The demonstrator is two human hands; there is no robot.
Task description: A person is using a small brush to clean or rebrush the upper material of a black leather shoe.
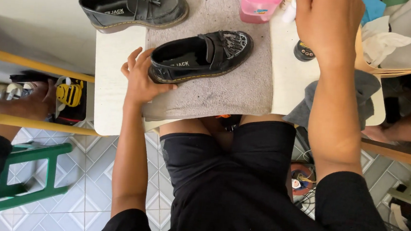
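Note:
A black loafer (201,55) with white foam on its toe lies on a grey towel (237,84) on a small white table (113,81). My left hand (141,77) rests against the loafer's heel, fingers spread around it. A second black loafer (133,8) sits at the table's far left corner. My right hand (327,22) reaches over the far right of the table, above a pink tub (258,7) and a small black tin (304,51); what its fingers grip is hidden.
A grey cloth (364,89) hangs off the table's right edge. White rags (385,41) lie in a brown box at right. Another person's foot (30,101) rests by a yellow toy (69,93) at left. A green stool (25,174) stands on the tiled floor.

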